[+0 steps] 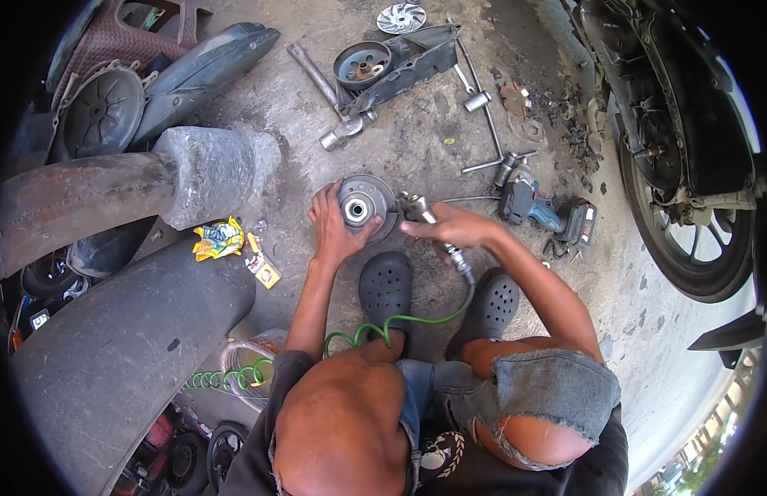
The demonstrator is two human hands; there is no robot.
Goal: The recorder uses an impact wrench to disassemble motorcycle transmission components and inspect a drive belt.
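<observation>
My left hand (334, 227) grips a round grey metal pulley assembly (372, 194) by its left edge. A bright ring surrounds the hole at its centre, and my thumb lies across its lower face. Just right of it, my right hand (453, 225) is wrapped round a metal air blow gun (418, 207), whose nozzle end is close to the assembly's right rim; whether they touch I cannot tell. From the gun's lower end a green coiled air hose (416, 319) runs down over my leg and off to the left.
Beyond my hands lie a hammer (344, 132), a black cover with a round drum (363, 66), a finned disc (401, 17) and a long-handled wrench (486, 107). A cordless impact wrench (532, 202) is at right, near a motorcycle wheel (677, 240). A thick pillar base (210, 178) stands left.
</observation>
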